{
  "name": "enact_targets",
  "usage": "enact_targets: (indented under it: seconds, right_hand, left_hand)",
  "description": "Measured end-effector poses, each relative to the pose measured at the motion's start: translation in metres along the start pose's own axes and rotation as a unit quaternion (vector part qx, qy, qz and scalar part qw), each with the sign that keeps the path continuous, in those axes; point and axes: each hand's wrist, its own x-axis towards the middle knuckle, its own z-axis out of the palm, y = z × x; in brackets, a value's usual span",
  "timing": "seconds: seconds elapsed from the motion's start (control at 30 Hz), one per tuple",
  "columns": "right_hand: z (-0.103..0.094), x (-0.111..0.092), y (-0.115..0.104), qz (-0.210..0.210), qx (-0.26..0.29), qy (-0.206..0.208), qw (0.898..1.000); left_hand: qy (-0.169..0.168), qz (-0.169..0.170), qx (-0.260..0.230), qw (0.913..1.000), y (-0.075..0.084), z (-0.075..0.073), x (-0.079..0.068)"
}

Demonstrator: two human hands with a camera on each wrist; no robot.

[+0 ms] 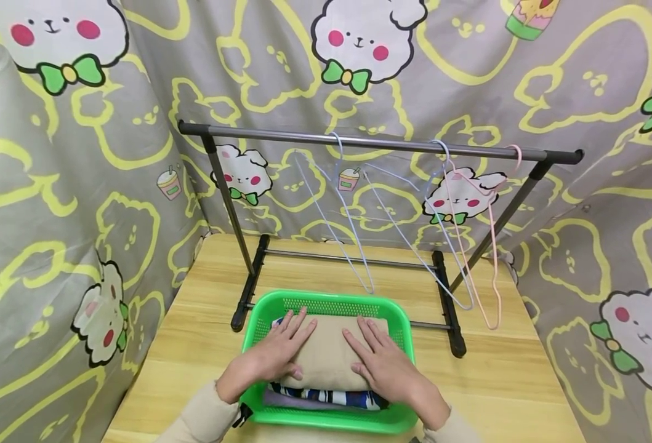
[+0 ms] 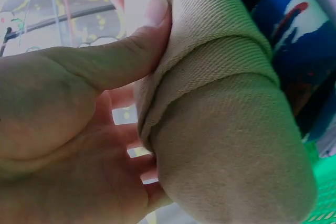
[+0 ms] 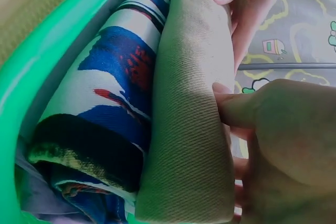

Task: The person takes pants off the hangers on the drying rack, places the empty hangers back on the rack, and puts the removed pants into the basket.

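Observation:
A folded beige cloth (image 1: pixel 334 347) lies on top of a stack in a green basket (image 1: pixel 326 421). My left hand (image 1: pixel 277 351) rests flat on its left part, fingers spread. On the right part lies my right hand (image 1: pixel 388 364), fingers also extended. In the left wrist view the thumb touches the beige fabric (image 2: pixel 226 124) along its folded layers. The right wrist view shows both thumbs on the cloth's rounded edge. Below it sit a folded blue, white and black patterned cloth (image 3: pixel 118 72) and a purple-grey cloth (image 1: pixel 298 402).
Behind the basket stands a metal clothes rack (image 1: pixel 281 135) with black feet (image 1: pixel 449 307). From its bar hang two blue hangers (image 1: pixel 372 290) and a pink hanger (image 1: pixel 494 326). A wooden tabletop (image 1: pixel 181 375) lies underneath, with patterned grey curtains (image 1: pixel 21 295) around it.

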Motion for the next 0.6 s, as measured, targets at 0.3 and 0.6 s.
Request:
enact_targets:
  seconds: [0.3,0.6]
  right_hand:
    - [0.01,-0.006,0.006,0.0,-0.016,-0.001,1.0]
    - [0.0,-0.01,0.009,0.004,0.056,0.018,0.998]
  left_hand:
    - [0.01,0.011,0.04,0.9991,0.002,0.015,0.002]
    - [0.002,0.02,0.028,0.9994,-0.001,0.016,0.003]
